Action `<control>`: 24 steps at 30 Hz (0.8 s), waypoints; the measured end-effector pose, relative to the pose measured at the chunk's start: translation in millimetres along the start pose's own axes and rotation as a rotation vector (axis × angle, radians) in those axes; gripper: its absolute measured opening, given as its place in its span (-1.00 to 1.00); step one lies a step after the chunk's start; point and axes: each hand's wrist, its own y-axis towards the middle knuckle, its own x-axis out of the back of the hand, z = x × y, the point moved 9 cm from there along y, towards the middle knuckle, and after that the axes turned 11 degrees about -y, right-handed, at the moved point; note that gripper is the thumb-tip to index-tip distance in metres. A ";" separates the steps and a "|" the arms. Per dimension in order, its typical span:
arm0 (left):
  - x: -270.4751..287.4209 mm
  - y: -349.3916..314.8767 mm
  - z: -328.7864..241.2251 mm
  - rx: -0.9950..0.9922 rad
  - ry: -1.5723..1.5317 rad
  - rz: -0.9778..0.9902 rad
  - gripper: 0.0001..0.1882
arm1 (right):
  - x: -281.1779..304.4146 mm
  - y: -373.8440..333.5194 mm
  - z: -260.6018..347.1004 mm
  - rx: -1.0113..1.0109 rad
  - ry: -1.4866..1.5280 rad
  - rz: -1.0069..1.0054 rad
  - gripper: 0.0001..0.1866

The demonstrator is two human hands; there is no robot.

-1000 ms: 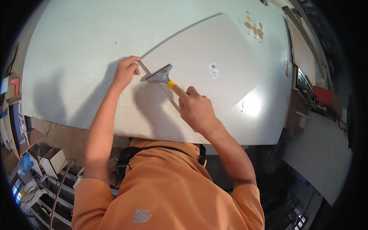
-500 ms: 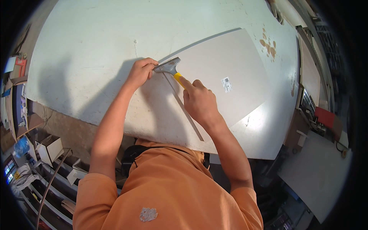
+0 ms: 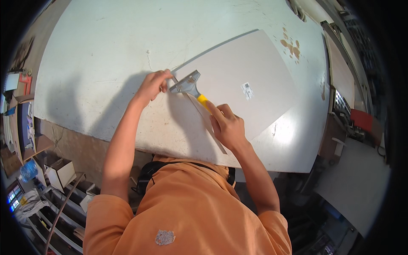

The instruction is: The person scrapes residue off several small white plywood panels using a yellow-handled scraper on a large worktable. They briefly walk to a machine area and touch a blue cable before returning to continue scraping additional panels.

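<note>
A light grey panel (image 3: 238, 63) lies flat and slanted on the pale worktable. A white label (image 3: 247, 90) is stuck to its face. My right hand (image 3: 229, 126) is wrapped round the yellow handle of a scraper (image 3: 186, 83), its index finger stretched along the handle. The wide metal head sits over the panel's left edge, close to the far-left corner. At that corner my left hand (image 3: 154, 86) is closed, with thumb and fingers pinching the panel's edge just beyond the scraper head. From there a narrow darker edge runs down toward me.
Brown stains (image 3: 290, 47) mark the worktable (image 3: 106, 46) at the far right, near another person's hand (image 3: 297, 10). Below left stand an open carton (image 3: 60, 173) and a blue plastic bottle (image 3: 29, 171). A grey board (image 3: 352, 180) lies beyond the table's right end.
The scraper and my right hand have come a little toward me along the panel's left edge. My left hand stays by the corner. The whole view has shifted slightly.
</note>
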 end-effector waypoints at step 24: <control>2.7 82.8 -17.3 -0.437 0.872 -0.037 -0.82 | 88.8 -262.6 -52.4 -0.619 0.121 0.093 -0.57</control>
